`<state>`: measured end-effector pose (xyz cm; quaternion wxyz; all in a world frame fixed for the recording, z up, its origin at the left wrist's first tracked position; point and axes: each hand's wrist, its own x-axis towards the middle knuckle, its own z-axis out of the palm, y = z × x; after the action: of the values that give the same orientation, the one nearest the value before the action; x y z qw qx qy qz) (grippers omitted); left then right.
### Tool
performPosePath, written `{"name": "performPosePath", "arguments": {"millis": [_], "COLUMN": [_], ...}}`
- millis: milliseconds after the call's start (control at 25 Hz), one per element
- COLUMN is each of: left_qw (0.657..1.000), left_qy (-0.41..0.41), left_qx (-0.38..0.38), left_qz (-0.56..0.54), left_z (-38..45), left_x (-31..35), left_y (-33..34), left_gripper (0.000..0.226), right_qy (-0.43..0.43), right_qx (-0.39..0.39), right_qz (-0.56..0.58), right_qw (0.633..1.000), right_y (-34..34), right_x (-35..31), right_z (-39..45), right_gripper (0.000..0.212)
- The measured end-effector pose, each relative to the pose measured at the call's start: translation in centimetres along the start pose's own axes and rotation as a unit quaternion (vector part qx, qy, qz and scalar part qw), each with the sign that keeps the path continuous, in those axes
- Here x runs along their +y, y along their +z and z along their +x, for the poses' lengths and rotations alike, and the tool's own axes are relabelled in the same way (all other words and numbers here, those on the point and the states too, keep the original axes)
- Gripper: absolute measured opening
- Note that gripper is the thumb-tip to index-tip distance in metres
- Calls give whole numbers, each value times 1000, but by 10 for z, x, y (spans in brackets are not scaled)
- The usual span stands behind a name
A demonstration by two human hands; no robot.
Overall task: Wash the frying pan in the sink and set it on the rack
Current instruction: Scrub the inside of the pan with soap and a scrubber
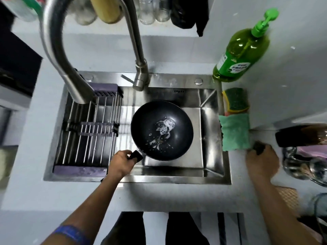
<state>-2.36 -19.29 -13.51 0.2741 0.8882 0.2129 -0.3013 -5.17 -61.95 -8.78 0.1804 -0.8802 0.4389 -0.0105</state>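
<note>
The left hand (122, 162) curls its fingers around the pan's handle (135, 155); the frying pan (161, 130) lies in the sink (208, 103), up and right of them. The right hand (261, 160) pinches a small dark object (258, 147) on the counter.

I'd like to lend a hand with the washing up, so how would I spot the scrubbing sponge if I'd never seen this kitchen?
Start at the steel sink and look at the counter along its right edge. Below the green soap bottle lies the sponge. Unlike the plain pale-green cloth beside it, it has a dark green scouring face over a yellow layer.
</note>
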Motion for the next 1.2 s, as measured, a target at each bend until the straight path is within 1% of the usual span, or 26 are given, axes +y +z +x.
{"name": "performPosePath", "arguments": {"millis": [40, 80, 120, 160, 200, 280, 320, 360, 400, 520, 560, 600, 640, 680, 720, 760, 800, 840, 880, 920, 960, 1000, 1040, 1120, 1200], "left_qw": [996, 982, 956, 925, 898, 854, 847, 850, 855, 873, 881, 885, 880, 866, 853, 854, 870, 892, 917, 938, 947, 948, 944, 941, 941], "left_qy": [-28, -50, -61, -51, -23, 69, 120, 163, 196, 226, 251, 298, 361, 422, 460, 456, 418, 365, 317, 286, 264, 252, 251, 260, 272], "left_qx": [6, 17, 31, 63, 115, 210, 227, 221, 204, 156, 121, 69, 11, -35, -59, -49, -7, 76, 156, 186, 175, 152, 152, 170, 176], "left_qz": [-81, -183, -287, -371, -424, -471, -465, -449, -435, -403, -383, -350, -308, -265, -241, -243, -260, -254, -183, -65, 47, 118, 151, 136, 95], "left_z": [-4, -9, -17, -25, -32, -49, -55, -59, -63, -74, -80, -88, -93, -94, -92, -78, -57, -28, 4, 35, 60, 79, 88, 87, 83], "left_x": [4, 8, 16, 24, 32, 51, 62, 73, 81, 91, 93, 98, 107, 118, 131, 143, 154, 162, 165, 162, 158, 153, 149, 140, 129], "left_y": [-12, -27, -46, -67, -92, -143, -162, -178, -188, -189, -179, -166, -154, -142, -136, -134, -132, -136, -142, -150, -156, -155, -156, -151, -144], "left_gripper": [32, 31, 27, 27, 35, 63, 76, 84, 87, 75, 73, 74, 75, 73, 66, 56, 45, 39, 38, 40, 38, 31, 23, 20, 25], "right_qy": [-30, -62, -90, -116, -144, -177, -183, -180, -167, -121, -118, -118, -113, -106, -97, -85, -71, -58, -47, -41, -38, -35, -35, -28, -27], "right_qx": [15, 13, -6, -33, -67, -133, -155, -178, -203, -269, -279, -283, -283, -285, -288, -290, -290, -291, -290, -287, -286, -284, -281, -282, -288], "right_qz": [18, 39, 63, 82, 98, 111, 114, 118, 126, 147, 152, 158, 163, 165, 167, 171, 175, 181, 186, 191, 193, 191, 189, 180, 163], "right_qw": [999, 997, 994, 989, 982, 969, 964, 960, 956, 944, 941, 939, 938, 938, 938, 938, 938, 938, 938, 938, 938, 939, 940, 942, 943], "right_y": [-1, 0, 3, 7, 14, 33, 44, 54, 62, 83, 90, 96, 101, 105, 108, 110, 110, 110, 111, 111, 111, 111, 110, 111, 113], "right_x": [-13, -32, -51, -71, -90, -121, -132, -141, -149, -161, -162, -160, -159, -157, -154, -152, -150, -145, -140, -135, -130, -123, -119, -110, -105], "right_z": [-14, -29, -45, -61, -79, -110, -123, -136, -146, -174, -180, -185, -187, -187, -186, -184, -183, -179, -175, -172, -169, -166, -164, -160, -159], "right_gripper": [48, 43, 39, 37, 35, 38, 41, 42, 43, 43, 42, 40, 38, 33, 28, 26, 24, 23, 22, 21, 21, 21, 23, 25, 29]}}
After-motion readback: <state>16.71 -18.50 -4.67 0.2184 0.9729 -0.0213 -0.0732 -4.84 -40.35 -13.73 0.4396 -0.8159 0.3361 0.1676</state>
